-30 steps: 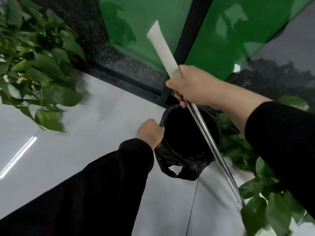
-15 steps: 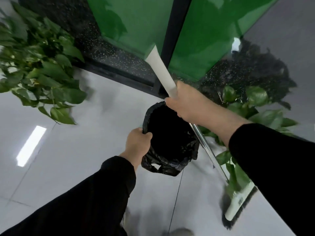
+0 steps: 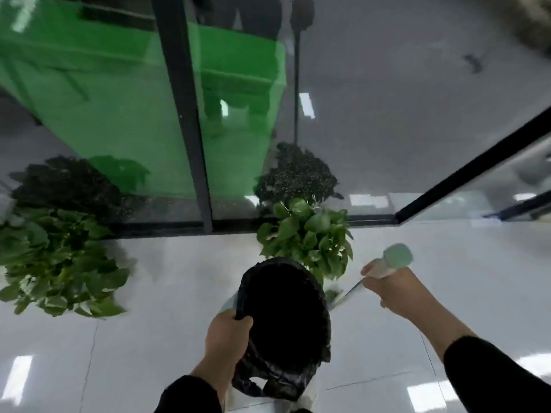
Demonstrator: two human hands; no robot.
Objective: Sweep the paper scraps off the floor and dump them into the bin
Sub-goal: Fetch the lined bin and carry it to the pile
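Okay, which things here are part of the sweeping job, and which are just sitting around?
Part of the job:
- bin lined with a black bag, gripped at its rim by the left hand
- broom handle, gripped by the right hand

Just there:
- left potted plant
- right potted plant
- green panel behind the glass

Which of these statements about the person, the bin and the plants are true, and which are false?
1. The left hand grips the rim of the bin. True.
2. The bin is lined with a white bag. False: the bag is black.
3. The right hand holds a broom handle. True.
4. Paper scraps lie scattered on the floor. False: none show.
5. A leafy plant stands just beyond the bin. True.
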